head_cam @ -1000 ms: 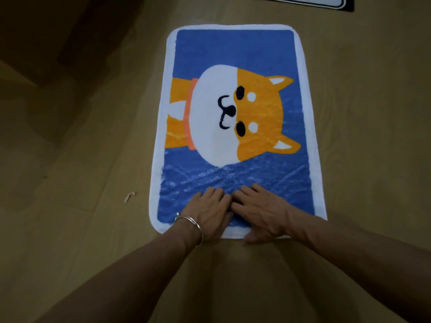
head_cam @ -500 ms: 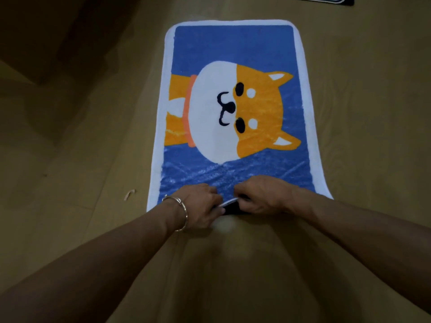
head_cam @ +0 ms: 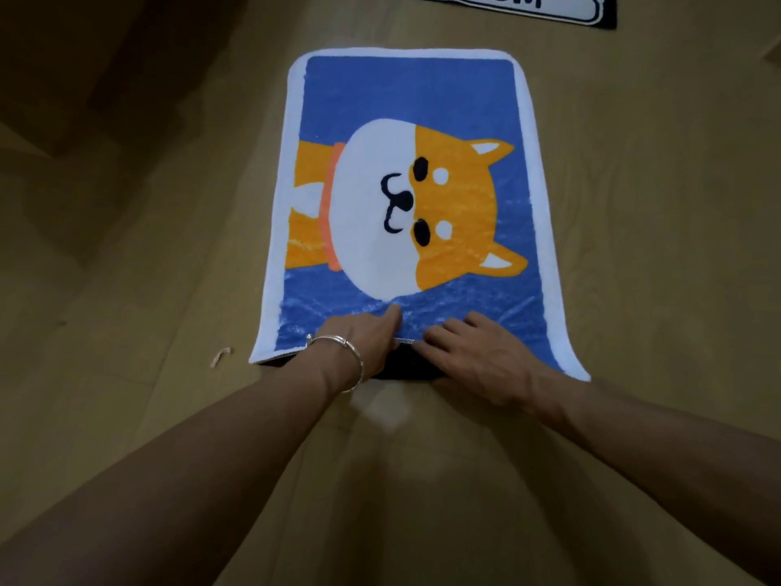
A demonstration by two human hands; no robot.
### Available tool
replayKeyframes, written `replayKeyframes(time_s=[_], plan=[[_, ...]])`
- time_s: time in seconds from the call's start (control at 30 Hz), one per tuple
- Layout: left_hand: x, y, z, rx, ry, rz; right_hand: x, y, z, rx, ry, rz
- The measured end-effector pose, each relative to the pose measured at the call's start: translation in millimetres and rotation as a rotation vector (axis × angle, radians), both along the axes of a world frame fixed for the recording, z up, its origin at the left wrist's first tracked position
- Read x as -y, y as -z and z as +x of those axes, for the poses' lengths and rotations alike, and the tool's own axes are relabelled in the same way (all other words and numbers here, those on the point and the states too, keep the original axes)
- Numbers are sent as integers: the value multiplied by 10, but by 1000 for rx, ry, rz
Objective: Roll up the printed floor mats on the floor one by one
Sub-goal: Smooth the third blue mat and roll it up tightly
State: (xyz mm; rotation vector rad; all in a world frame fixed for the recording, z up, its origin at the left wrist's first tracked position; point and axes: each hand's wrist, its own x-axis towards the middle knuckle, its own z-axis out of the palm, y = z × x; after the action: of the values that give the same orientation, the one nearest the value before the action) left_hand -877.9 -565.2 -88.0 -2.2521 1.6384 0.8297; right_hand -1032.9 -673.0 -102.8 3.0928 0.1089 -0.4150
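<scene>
Folded further now, mat (head_cam: pixel 405 90) edge pressed under both hands (head_cam: pixel 422 348)

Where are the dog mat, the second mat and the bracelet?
dog mat (head_cam: pixel 405 90): head view, blue field above the dog.
second mat (head_cam: pixel 562 4): head view, white lettered face at top edge.
bracelet (head_cam: pixel 353 351): head view, silver band on left wrist.

We see only a corner of a second mat (head_cam: pixel 549 6), its lettering cut off by the top edge. The left hand (head_cam: pixel 359 336) and right hand (head_cam: pixel 473 357) cover the middle of the blue dog mat's (head_cam: pixel 405 90) folded near edge. A small scrap (head_cam: pixel 220 356) on the floor is too small to identify.
</scene>
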Motion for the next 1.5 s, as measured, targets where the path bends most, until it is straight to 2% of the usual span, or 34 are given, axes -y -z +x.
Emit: replayKeyframes(time_s=[0.17,0.27,0.37,0.57,0.7,0.87,1.0,1.07,1.23,1.3,1.5], plan=[[-270,25,-19,221,352,-248,-46,-3,70,151,18,-120],[-369,63,-44,339,430,-209,-100,52,43,158,50,-75],[-320,53,-197,321,377,-106,-171,102,15,116,128,-45],[-234,-14,-198,206,96,-200,-276,77,33,104,337,-39],[-218,-75,-157,162,94,-191,-276,-85,171,0,412,-62],[-328,-50,-279,186,117,-106,-168,-168,323,-276,365,99],[-326,9,-276,245,62,-106,-179,-181,406,-379,522,314],[-281,27,-228,250,38,-81,-221,-168,399,-365,530,317],[-150,-28,-142,218,57,10,-276,-73,284,-183,443,169],[-132,-63,-143,215,44,-1,-246,-80,287,-205,463,169],[-260,-17,-187,241,192,-111,-105,-186,366,-513,612,499]])
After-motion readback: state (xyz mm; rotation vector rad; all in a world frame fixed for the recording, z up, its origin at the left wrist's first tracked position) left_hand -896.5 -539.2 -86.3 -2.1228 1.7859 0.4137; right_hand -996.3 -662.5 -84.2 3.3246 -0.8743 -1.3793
